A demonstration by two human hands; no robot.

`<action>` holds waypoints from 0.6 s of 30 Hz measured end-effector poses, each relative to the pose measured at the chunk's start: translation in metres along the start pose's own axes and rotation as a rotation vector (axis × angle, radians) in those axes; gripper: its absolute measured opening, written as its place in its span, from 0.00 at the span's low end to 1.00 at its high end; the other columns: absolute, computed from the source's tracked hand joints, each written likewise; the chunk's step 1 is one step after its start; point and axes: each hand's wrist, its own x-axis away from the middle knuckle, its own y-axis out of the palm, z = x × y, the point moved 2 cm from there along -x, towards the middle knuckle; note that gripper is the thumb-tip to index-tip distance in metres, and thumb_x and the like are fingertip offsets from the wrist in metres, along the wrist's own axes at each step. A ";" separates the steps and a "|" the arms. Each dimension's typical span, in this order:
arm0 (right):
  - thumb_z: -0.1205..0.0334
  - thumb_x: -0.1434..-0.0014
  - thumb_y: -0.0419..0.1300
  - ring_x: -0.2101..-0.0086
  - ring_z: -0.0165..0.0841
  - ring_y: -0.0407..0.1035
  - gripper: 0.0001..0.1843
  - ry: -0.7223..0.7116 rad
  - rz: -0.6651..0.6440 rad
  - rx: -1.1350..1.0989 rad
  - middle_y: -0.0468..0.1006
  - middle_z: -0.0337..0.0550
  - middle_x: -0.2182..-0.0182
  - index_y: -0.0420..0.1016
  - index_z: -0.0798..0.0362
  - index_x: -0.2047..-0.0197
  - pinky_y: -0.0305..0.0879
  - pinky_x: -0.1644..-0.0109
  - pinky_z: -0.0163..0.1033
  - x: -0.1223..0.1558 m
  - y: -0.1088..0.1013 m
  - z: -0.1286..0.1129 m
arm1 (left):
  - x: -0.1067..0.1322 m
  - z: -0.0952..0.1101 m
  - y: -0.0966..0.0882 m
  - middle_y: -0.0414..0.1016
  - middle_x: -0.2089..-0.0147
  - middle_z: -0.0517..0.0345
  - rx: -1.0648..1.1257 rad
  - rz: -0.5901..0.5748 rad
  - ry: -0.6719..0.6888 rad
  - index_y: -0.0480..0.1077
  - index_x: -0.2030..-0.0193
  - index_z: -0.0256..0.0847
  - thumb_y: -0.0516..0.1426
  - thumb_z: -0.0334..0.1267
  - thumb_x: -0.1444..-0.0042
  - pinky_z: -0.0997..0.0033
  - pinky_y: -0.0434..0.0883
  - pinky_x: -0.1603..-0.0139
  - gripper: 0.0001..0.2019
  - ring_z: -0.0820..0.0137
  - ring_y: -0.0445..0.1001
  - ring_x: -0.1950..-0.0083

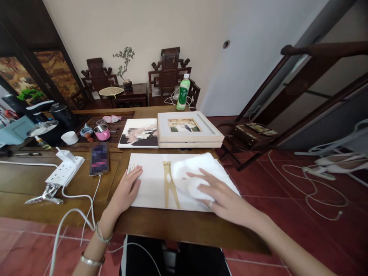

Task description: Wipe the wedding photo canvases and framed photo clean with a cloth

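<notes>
A white flat board [152,184] with a tan stand piece [170,184] lies face down at the near edge of the wooden table [34,184]. My left hand [126,189] rests flat on the board's left edge, fingers stretched out. My right hand [221,195] presses a white cloth [198,168] onto the board's right half, fingers spread over it.
Behind the board lie a framed photo [188,128] and a photo print [139,133]. To the left are a phone [99,159], a white power strip [64,168] with cables, a pink cup [102,133] and a white bowl [69,137]. A green bottle [183,92] stands at the back.
</notes>
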 end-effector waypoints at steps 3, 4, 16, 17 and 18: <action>0.72 0.47 0.53 0.38 0.46 0.53 0.11 0.020 -0.137 -0.029 0.68 0.44 0.41 0.72 0.47 0.67 0.53 0.35 0.57 0.025 -0.009 -0.026 | 0.000 0.001 0.000 0.64 0.35 0.52 0.004 0.004 -0.003 0.64 0.40 0.43 0.47 0.38 0.36 0.48 0.48 0.30 0.19 0.63 0.58 0.32; 0.72 0.47 0.54 0.38 0.46 0.54 0.12 0.033 -0.177 -0.046 0.69 0.43 0.42 0.73 0.47 0.65 0.58 0.38 0.55 0.032 -0.013 -0.031 | 0.000 0.001 0.000 0.64 0.35 0.52 0.005 0.004 -0.003 0.64 0.40 0.43 0.47 0.38 0.36 0.48 0.48 0.30 0.19 0.63 0.58 0.32; 0.55 0.39 0.48 0.51 0.48 0.70 0.17 0.212 0.035 -0.081 0.78 0.49 0.56 0.73 0.49 0.53 0.69 0.51 0.55 -0.021 -0.005 0.013 | 0.000 0.003 -0.002 0.54 0.30 0.52 -0.042 -0.064 0.004 0.55 0.34 0.44 0.45 0.39 0.34 0.49 0.46 0.30 0.22 0.64 0.47 0.28; 0.57 0.38 0.47 0.51 0.48 0.69 0.15 0.176 0.055 -0.048 0.78 0.47 0.57 0.73 0.49 0.55 0.69 0.51 0.55 -0.036 -0.001 0.012 | 0.000 0.003 -0.002 0.52 0.29 0.52 -0.045 -0.066 0.002 0.54 0.33 0.44 0.45 0.39 0.34 0.49 0.46 0.30 0.23 0.63 0.45 0.28; 0.59 0.37 0.46 0.50 0.48 0.69 0.15 0.160 0.083 -0.021 0.78 0.48 0.57 0.72 0.49 0.56 0.68 0.51 0.56 -0.049 0.003 0.010 | -0.001 0.003 -0.002 0.51 0.29 0.52 -0.048 -0.064 -0.001 0.54 0.33 0.43 0.44 0.39 0.34 0.49 0.46 0.30 0.23 0.63 0.43 0.28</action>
